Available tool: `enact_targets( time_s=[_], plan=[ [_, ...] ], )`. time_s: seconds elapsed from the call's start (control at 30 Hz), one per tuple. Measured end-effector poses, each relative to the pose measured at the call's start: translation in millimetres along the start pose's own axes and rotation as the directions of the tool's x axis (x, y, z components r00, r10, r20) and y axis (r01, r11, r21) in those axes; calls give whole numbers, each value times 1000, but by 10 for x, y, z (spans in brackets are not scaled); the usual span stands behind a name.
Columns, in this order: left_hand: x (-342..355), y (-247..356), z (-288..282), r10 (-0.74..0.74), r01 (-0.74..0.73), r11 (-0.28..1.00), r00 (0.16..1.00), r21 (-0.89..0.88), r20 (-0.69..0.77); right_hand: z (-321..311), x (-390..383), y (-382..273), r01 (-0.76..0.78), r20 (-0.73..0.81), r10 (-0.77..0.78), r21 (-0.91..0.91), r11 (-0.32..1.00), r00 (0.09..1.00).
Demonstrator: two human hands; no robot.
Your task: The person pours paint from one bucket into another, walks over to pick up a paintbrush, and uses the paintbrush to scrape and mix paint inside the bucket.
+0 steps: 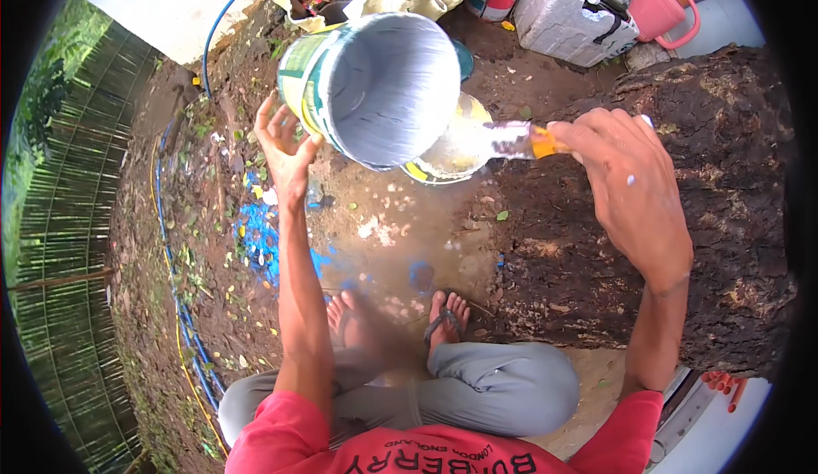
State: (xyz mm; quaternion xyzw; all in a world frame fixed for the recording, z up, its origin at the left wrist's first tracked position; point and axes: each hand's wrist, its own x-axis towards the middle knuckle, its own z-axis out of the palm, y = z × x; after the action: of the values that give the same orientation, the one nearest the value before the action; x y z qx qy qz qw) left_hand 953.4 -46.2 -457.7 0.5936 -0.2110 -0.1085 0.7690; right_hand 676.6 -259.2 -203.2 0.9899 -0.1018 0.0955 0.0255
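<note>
My left hand (285,146) grips a paint can (375,82) by its outer wall and holds it tilted, its open mouth turned toward me; the inside is coated white. My right hand (635,189) holds a paintbrush (511,140) by its orange handle, the paint-covered bristles reaching left to just under the can's rim. Below the brush a second round container (452,163) with pale paint and a yellow rim stands on the ground. A thick, rough tree trunk (648,244) lies right under my right hand.
My sandalled feet (443,316) rest on bare soil with blue paint stains (260,235). A blue hose (183,304) runs along the ground at left beside a bamboo fence (60,218). A white crate (567,14), a pink watering can (665,5) and rubbish sit at the top.
</note>
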Motion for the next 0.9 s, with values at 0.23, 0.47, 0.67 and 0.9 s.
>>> enact_targets(
  time_s=[0.23,0.47,0.67,0.9],
  plan=[
    [-13,38,-243,25,-46,991,986,-128,-163,1397,-55,154,-10,90,24,-151,988,996],
    [-21,57,-344,29,-56,988,983,-144,-184,1525,-557,77,30,199,11,-200,979,980],
    [-3,44,-299,5,-29,989,985,-142,-172,934,-581,195,-149,221,157,-49,988,963],
    [16,89,-218,-40,5,979,984,-203,-171,817,-407,317,-466,283,378,399,790,882]
  ],
)
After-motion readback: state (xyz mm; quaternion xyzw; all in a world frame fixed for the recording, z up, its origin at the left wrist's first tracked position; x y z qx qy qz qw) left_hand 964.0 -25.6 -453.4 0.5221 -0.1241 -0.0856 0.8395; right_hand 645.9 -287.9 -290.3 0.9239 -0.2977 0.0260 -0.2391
